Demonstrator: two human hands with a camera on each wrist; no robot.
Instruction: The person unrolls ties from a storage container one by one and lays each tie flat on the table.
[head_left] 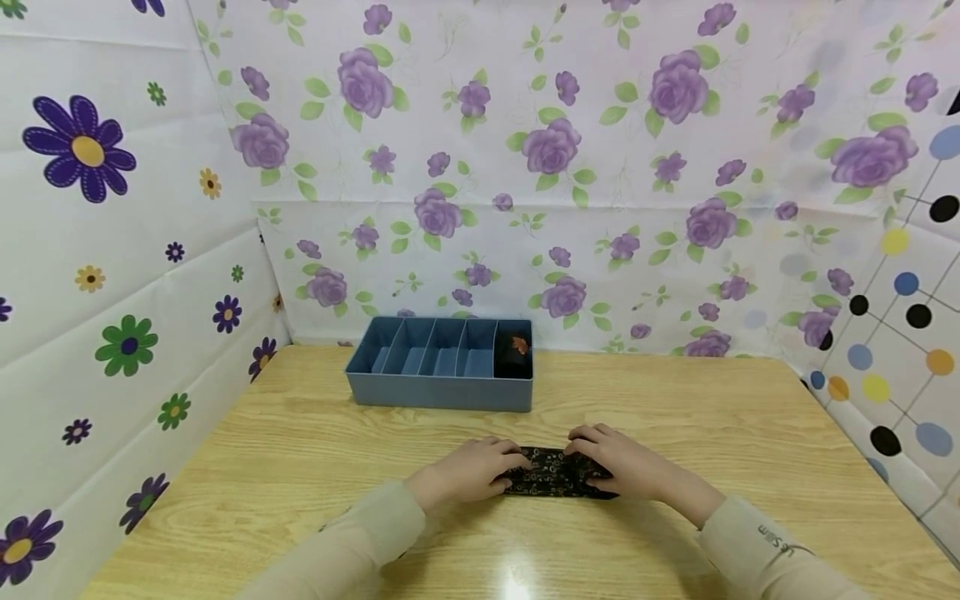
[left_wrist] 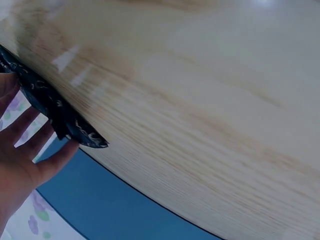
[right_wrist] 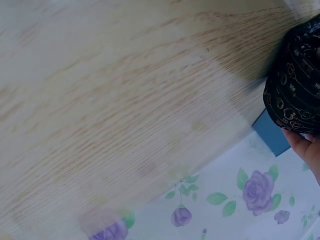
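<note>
A flat strip of black cloth (head_left: 551,472) with a gold pattern lies on the table in front of the box. On its left end rests my left hand (head_left: 476,468); in the left wrist view its spread fingers (left_wrist: 57,162) touch the edge of the cloth (left_wrist: 42,95). At the other end my right hand (head_left: 626,460) grips the cloth between thumb and fingers, where it looks thicker and folded over. The right wrist view shows the cloth (right_wrist: 295,82) bulging, with only part of the right hand (right_wrist: 307,152) visible beneath it.
Behind the hands stands a blue-grey box (head_left: 442,393) split into several compartments. Its rightmost compartment holds a black item (head_left: 513,357) with an orange leaf-shaped mark. Flowered sheets (head_left: 480,167) hang behind and beside the wooden table (head_left: 675,400).
</note>
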